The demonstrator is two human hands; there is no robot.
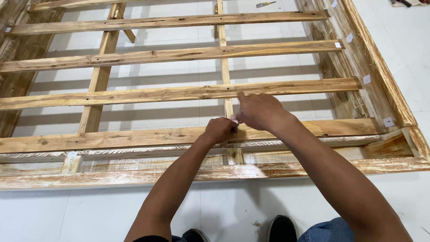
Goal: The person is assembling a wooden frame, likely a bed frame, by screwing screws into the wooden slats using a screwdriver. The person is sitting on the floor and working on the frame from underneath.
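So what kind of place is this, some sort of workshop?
Probably a furniture or woodworking workshop. A large bed frame of rough, whitewashed wood lies flat on a white tiled floor, its bare slats exposed, and a hand tool lies beyond it. Both hands, left and right, work at the nearest slat.

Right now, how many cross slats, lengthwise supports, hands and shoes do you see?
Cross slats: 5, top one cut off
Lengthwise supports: 2
Hands: 2, left hand and right hand
Shoes: 2
Total: 11
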